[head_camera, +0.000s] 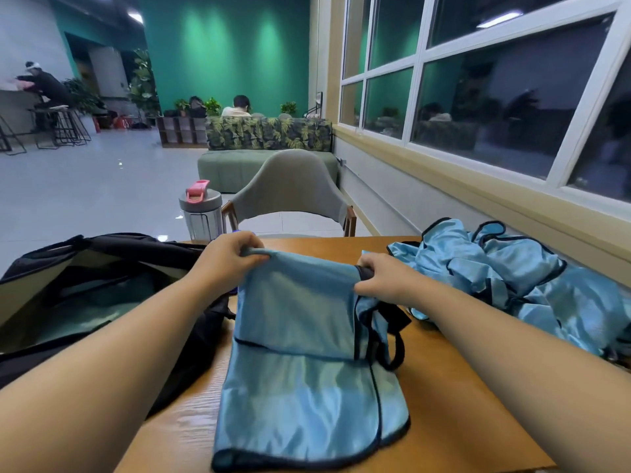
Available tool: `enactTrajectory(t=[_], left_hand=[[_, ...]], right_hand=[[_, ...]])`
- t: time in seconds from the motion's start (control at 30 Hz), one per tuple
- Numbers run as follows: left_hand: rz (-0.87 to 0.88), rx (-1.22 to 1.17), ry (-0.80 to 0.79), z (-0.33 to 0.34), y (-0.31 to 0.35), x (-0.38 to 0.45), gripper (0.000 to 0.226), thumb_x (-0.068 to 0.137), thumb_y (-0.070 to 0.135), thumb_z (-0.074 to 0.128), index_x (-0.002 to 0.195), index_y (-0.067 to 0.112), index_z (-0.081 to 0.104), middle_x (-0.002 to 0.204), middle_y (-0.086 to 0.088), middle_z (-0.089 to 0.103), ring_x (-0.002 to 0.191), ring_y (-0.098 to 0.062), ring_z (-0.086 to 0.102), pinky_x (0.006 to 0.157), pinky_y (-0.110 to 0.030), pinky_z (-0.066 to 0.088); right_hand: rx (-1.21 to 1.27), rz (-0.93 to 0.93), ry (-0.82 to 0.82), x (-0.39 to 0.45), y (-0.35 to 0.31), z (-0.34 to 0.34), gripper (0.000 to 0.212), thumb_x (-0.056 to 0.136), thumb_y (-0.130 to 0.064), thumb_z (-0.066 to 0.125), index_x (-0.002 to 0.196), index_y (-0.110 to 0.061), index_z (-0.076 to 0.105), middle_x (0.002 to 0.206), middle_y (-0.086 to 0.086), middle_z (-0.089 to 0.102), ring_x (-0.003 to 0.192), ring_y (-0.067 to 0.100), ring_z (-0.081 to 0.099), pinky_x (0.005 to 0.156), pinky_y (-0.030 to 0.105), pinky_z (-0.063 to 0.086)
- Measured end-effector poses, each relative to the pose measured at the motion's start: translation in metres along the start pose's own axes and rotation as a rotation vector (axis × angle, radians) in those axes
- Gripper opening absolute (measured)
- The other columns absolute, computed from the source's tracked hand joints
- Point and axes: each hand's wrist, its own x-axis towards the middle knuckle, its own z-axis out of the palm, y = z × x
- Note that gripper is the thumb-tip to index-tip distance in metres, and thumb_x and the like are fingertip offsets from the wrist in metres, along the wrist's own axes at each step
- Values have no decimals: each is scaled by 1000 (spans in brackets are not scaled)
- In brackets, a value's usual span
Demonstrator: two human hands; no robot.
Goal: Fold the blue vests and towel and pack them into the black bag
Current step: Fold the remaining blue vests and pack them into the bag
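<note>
Vest (300, 343): thin blue cloth, satiny sheen, smooth, with dark matt cloth piping on the edges. Pile (512, 278) at right: same glossy blue cloth, crumpled, strong highlights on the folds. Bag (164, 254): black woven cloth, matt; lining looks pale and smooth, probably a coated fabric, hard to tell at this angle. Desk (454, 404): wood with visible grain, semi-gloss varnish. Bottle (202, 213): clear plastic body, grey matt plastic lid, pink plastic flip cap. Chair (290, 186): grey matt cloth shell, polished wood arms. Floor (102, 179): pale tiles, glossy, reflecting lights. Window frame (415, 63): white, smooth painted finish; glass reflective.
</note>
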Motion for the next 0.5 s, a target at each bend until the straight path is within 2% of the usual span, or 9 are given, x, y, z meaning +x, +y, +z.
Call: enactTrajectory(t=[0.07, 0.13, 0.33, 0.43, 0.5], left_hand=[[5, -8, 11, 1, -5, 1, 20, 82, 15, 71, 70, 27, 59, 72, 5, 60, 67, -10, 49, 60, -21, 37], [7, -40, -2, 2, -9, -2, 23, 82, 15, 71, 70, 30, 59, 72, 9, 61, 69, -10, 52, 63, -22, 39], [41, -24, -146, -1, -25, -36, 20, 82, 15, 71, 73, 31, 62, 67, 19, 63, 61, 1, 55, 62, -18, 43], [87, -30, -287, 1, -35, -65, 24, 79, 17, 75, 86, 37, 63, 87, 15, 69, 77, -9, 64, 75, -30, 53], [150, 36, -410, 5, -44, -85, 32, 77, 22, 77, 86, 48, 59, 98, 25, 66, 86, 1, 62, 79, -21, 50]], right_hand=[[-26, -39, 93, 3, 0, 3, 21, 77, -20, 65, 75, -27, 45, 84, 0, 57, 76, 19, 51, 68, 34, 42], [-46, -79, 120, 1, 1, 5, 20, 77, -20, 66, 80, -27, 47, 88, 1, 60, 83, 21, 55, 74, 37, 46], [-167, -231, 62, -23, 13, 16, 21, 78, -18, 68, 92, -22, 52, 84, -5, 59, 80, 17, 55, 73, 36, 46], [-315, -359, 26, -42, 21, 27, 26, 74, -20, 70, 96, -23, 55, 91, -9, 58, 85, 14, 53, 75, 32, 44], [-451, -463, 9, -54, 29, 38, 25, 71, -21, 68, 91, -24, 55, 89, -12, 55, 86, 14, 52, 76, 29, 40]])
